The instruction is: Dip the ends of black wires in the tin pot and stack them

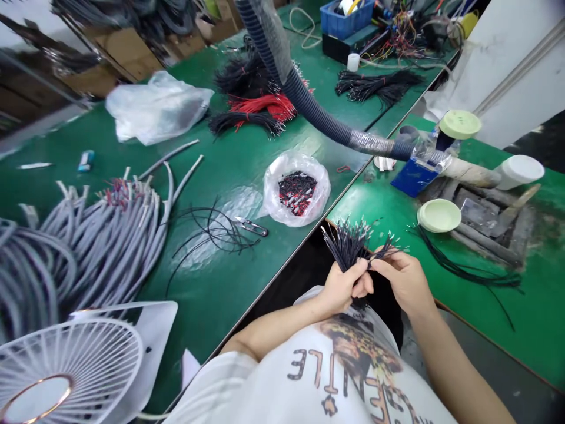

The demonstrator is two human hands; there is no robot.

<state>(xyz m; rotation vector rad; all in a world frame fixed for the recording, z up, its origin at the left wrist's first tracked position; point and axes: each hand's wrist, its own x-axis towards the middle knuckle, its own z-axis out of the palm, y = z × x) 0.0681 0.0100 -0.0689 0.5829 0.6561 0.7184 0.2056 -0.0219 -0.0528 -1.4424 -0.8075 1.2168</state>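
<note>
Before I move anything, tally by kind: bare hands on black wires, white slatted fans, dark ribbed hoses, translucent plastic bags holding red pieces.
Bare hands on black wires: 2 (left hand, right hand)
White slatted fan: 1
Dark ribbed hose: 1
Translucent plastic bag holding red pieces: 1
Total: 5

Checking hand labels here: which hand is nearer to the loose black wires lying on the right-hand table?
Right. The right hand is just left of those loose black wires in the picture; the left hand is farther left, gripping a black wire bundle.
</note>
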